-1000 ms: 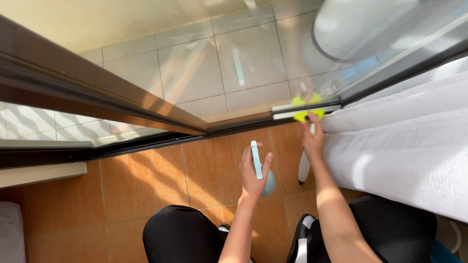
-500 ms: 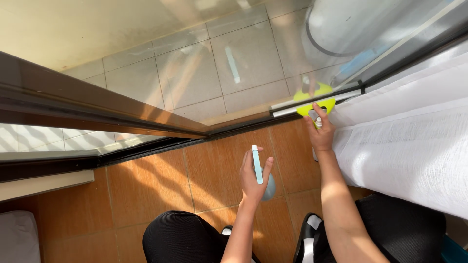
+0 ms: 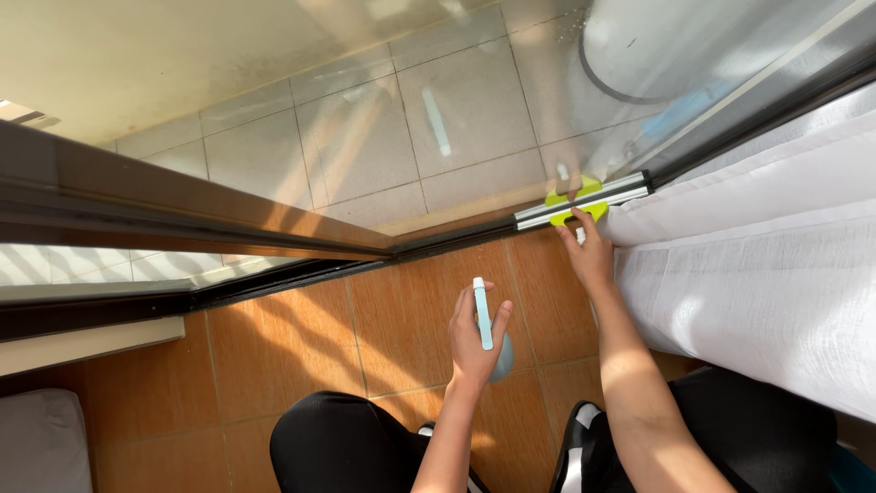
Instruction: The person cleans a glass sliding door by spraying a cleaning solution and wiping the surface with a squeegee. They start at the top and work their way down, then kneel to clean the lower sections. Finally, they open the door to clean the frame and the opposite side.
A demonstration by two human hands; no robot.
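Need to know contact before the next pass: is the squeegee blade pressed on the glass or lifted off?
On the glass. The squeegee lies flat against the pane's bottom edge, gripped by the right hand.

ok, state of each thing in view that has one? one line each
left hand: closed around the spray bottle
spray bottle: held above the floor tiles, light blue top up
right hand: gripping the squeegee handle
squeegee: blade pressed flat on the glass, low, near the track
glass door: shut, streaked and hazy
white curtain: hanging bunched at the right, beside the squeegee
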